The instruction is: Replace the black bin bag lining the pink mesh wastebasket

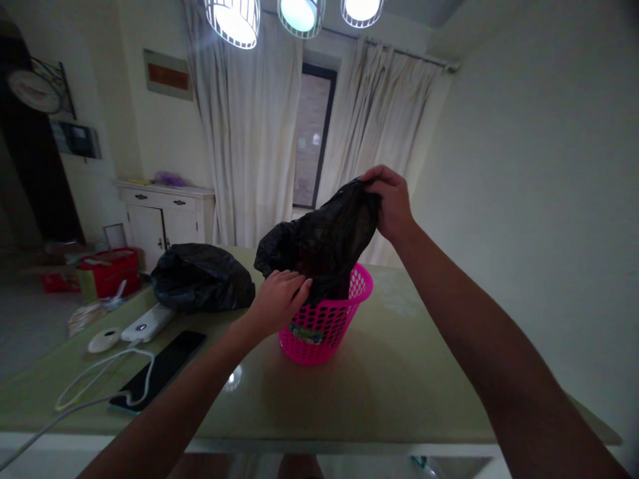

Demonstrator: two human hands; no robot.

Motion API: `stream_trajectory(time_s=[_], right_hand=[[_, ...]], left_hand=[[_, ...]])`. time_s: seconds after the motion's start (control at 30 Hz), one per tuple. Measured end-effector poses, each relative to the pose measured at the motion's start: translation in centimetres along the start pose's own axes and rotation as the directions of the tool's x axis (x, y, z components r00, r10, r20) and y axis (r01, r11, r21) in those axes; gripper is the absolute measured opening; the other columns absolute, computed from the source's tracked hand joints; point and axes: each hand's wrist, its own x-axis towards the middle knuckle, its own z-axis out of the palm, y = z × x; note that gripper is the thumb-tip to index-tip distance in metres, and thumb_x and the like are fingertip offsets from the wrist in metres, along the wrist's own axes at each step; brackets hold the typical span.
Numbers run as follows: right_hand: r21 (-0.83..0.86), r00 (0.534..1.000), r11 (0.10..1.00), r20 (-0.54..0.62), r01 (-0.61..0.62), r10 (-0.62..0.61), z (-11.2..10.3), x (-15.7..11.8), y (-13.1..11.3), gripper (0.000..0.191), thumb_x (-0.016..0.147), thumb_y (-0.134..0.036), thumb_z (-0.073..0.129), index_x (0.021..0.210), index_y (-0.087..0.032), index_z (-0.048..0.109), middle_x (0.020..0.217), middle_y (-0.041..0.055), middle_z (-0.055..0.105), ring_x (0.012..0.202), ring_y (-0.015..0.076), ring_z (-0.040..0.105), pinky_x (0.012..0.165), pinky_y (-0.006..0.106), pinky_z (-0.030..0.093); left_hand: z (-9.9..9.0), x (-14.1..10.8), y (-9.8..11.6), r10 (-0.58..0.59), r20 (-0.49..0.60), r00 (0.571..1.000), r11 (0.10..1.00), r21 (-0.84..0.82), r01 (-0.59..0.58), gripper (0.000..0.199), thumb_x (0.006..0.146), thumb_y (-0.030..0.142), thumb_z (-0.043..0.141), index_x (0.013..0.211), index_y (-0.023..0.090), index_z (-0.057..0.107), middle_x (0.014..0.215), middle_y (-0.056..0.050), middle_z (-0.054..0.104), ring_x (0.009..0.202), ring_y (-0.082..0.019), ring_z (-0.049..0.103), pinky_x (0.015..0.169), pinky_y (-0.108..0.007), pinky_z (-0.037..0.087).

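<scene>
- Well, far off on the left I see red boxes (pixel 116 271) on the floor, near a white cabinet (pixel 172 216).
- Next, on the left part of the worktop (pixel 409 372), I see a small round white thing (pixel 104 340) beside a longer white one (pixel 148 323).
- A white cord (pixel 107 362) loops there, and part of it lies over a black phone (pixel 167 368).
- Behind those, a puffy black bag (pixel 204 276) lies on the worktop.
- Then comes my left hand (pixel 280 299), low down, with its fingers curled on the near edge of the raised black bag (pixel 324 239), holding it.
- In the middle, that raised bag leans up out of a pink basket (pixel 319 332). The basket stands upright on the worktop and has lots of holes.
- Last, my right hand (pixel 392 199) is up higher, pinching the bag's top edge between thumb and fingers.
</scene>
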Motion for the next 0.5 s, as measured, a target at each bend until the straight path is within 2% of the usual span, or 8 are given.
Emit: stream_trajectory(time_s=[0.07,0.17,0.23,0.3,0.33,0.37,0.43,0.5], right_hand=[[-0.003,0.992,1.0,-0.125,0.008,-0.008,-1.6,0.5,0.0,0.013,0.076,-0.023,0.066,0.089,-0.025,0.069,0.084,-0.0009,0.066,0.08,0.0172,0.065,0.072,0.03,0.057],[-0.038,0.954,0.996,-0.292,-0.082,0.068,-3.5,0.0,0.7,0.023,0.068,-0.02,0.06,0.089,-0.025,0.068,0.079,-0.0015,0.06,0.076,0.0168,0.06,0.069,0.03,0.055],[-0.043,0.916,0.984,-0.374,-0.17,0.142,-4.2,-0.9,1.3,0.028,0.062,-0.019,0.058,0.087,-0.024,0.068,0.077,-0.0016,0.057,0.075,0.0168,0.058,0.07,0.03,0.055],[-0.042,0.886,0.972,-0.422,-0.232,0.194,-4.5,-1.8,1.6,0.029,0.059,-0.019,0.056,0.085,-0.023,0.069,0.076,-0.0012,0.057,0.076,0.0169,0.058,0.069,0.029,0.054],[-0.048,0.874,0.968,-0.443,-0.247,0.201,-4.7,-2.1,1.7,0.029,0.059,-0.019,0.055,0.084,-0.023,0.069,0.077,-0.0009,0.057,0.077,0.0169,0.058,0.068,0.028,0.053],[-0.058,0.862,0.966,-0.467,-0.252,0.197,-5.0,-2.3,1.7,0.027,0.059,-0.019,0.055,0.083,-0.022,0.068,0.077,-0.0007,0.057,0.077,0.0169,0.058,0.067,0.028,0.052],[-0.079,0.835,0.965,-0.522,-0.251,0.174,-5.5,-2.4,1.6,0.023,0.061,-0.019,0.055,0.081,-0.023,0.067,0.077,-0.0009,0.057,0.076,0.0169,0.058,0.065,0.027,0.051],[-0.092,0.807,0.962,-0.568,-0.255,0.159,-6.0,-2.2,1.6,0.021,0.061,-0.018,0.055,0.079,-0.022,0.065,0.076,-0.0012,0.057,0.076,0.0166,0.058,0.066,0.027,0.052]], left_hand=[[-0.2,-0.5,-0.5,-0.035,-0.149,0.988,0.999,-0.033,0.031,0.047,0.118,0.036,0.039,0.084,0.022,0.067,0.089,-0.008,0.074,0.088,-0.024,0.067,0.086,-0.04,0.047],[-1.3,-0.5,-1.2,-0.173,-0.4,0.9,0.982,-0.137,0.127,0.038,0.116,0.038,0.045,0.092,0.022,0.07,0.103,-0.01,0.077,0.099,-0.025,0.068,0.093,-0.04,0.05],[-2.8,0.3,-1.7,-0.321,-0.439,0.839,0.942,-0.24,0.235,0.038,0.115,0.04,0.045,0.089,0.023,0.066,0.087,-0.005,0.072,0.084,-0.022,0.066,0.079,-0.036,0.049],[-4.8,1.8,-2.2,-0.426,-0.389,0.817,0.895,-0.315,0.317,0.045,0.115,0.046,0.041,0.079,0.024,0.057,0.068,0.0,0.058,0.066,-0.02,0.057,0.063,-0.033,0.041],[-5.9,2.5,-2.5,-0.427,-0.35,0.834,0.891,-0.323,0.321,0.048,0.115,0.051,0.04,0.077,0.025,0.054,0.065,0.001,0.054,0.063,-0.019,0.055,0.061,-0.032,0.039],[-6.9,3.3,-3.0,-0.382,-0.297,0.875,0.906,-0.307,0.291,0.049,0.114,0.055,0.042,0.078,0.024,0.056,0.067,0.001,0.056,0.065,-0.019,0.056,0.061,-0.032,0.04],[-8.9,4.7,-4.2,-0.206,-0.144,0.968,0.966,-0.188,0.177,0.045,0.108,0.063,0.054,0.09,0.023,0.066,0.08,-0.003,0.068,0.076,-0.021,0.065,0.071,-0.033,0.048],[-10.2,5.7,-5.7,-0.1,-0.007,0.995,0.995,0.013,0.1,0.041,0.103,0.062,0.063,0.101,0.022,0.073,0.097,-0.009,0.076,0.092,-0.027,0.071,0.086,-0.037,0.053]])
